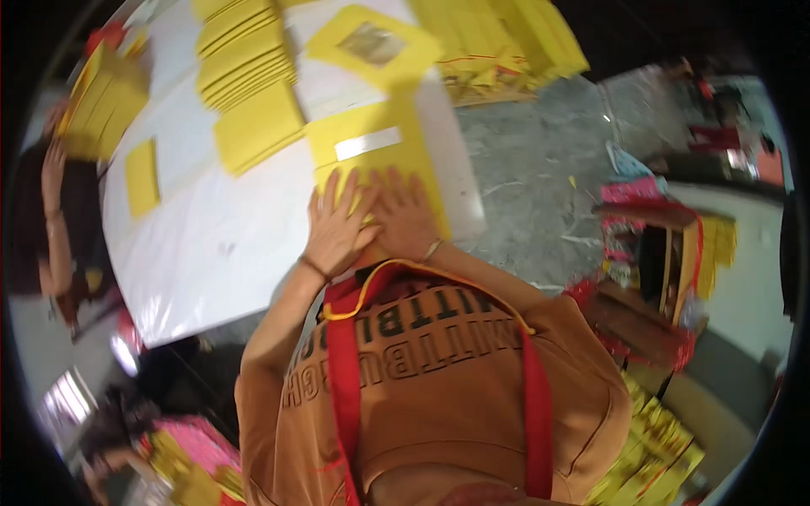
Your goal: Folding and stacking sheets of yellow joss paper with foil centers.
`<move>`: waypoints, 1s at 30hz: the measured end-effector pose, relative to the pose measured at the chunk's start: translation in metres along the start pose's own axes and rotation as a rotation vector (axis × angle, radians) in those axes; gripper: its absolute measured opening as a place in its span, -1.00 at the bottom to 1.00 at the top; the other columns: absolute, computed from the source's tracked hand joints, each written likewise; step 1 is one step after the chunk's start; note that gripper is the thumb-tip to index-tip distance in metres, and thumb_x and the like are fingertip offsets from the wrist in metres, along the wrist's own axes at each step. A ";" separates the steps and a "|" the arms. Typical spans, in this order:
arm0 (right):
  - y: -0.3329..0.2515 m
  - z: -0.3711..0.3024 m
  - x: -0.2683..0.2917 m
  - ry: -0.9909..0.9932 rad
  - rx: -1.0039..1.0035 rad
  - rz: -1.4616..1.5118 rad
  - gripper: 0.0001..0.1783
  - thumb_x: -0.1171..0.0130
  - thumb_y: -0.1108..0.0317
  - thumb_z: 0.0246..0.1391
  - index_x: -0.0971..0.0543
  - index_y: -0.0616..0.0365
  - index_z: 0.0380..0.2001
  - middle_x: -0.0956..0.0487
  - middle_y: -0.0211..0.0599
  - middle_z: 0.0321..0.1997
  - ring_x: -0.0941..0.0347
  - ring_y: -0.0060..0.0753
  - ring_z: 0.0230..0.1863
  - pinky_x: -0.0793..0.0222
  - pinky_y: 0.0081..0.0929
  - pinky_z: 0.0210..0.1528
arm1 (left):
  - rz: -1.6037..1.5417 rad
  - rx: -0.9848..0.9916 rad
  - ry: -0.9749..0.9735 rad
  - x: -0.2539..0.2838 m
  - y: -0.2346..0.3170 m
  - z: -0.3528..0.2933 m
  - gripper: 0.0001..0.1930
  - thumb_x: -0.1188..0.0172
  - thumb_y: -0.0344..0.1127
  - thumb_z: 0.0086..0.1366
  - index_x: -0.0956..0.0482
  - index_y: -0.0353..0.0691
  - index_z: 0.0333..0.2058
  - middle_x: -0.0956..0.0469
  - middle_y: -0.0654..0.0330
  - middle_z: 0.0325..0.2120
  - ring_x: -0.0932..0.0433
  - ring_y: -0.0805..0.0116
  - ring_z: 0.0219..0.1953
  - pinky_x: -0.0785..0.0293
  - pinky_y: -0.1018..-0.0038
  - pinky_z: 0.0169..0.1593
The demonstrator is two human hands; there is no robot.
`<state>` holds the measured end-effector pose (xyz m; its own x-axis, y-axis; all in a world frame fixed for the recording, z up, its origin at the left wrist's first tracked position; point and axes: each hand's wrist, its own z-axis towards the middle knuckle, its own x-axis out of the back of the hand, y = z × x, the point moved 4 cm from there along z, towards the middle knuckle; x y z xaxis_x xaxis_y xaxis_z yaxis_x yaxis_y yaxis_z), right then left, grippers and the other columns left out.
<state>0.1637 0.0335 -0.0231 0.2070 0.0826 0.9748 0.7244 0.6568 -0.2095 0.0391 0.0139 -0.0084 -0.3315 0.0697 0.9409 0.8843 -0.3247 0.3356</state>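
Works at a white tabletop [219,261] in a room with grey floor [531,160], beside yellow stacks [246,55]. Wears a brown shirt [439,426] with dark lettering. Lays left grip [342,223] and right grip [407,218] flat, fingers spread apart, on a yellow packet [411,156] with white strip [368,144], near the tabletop's right edge.
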 end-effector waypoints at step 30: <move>0.076 -0.028 0.053 0.175 -0.265 0.875 0.10 -0.23 -0.02 -0.13 0.16 0.31 0.26 0.16 0.06 0.36 0.22 -0.06 0.38 0.24 -0.28 0.34 | -0.343 -0.031 0.214 0.087 -0.039 0.041 -0.59 0.00 -0.55 0.04 -0.43 -0.35 -0.05 -0.53 0.01 -0.28 -0.51 0.07 -0.25 -0.46 0.35 -0.19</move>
<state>0.2480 0.0667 0.0103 0.8308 0.3394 0.4410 0.3860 0.2194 -0.8960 -0.0102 0.0716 0.0622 -0.6695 -0.0181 0.7426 0.7013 -0.3452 0.6238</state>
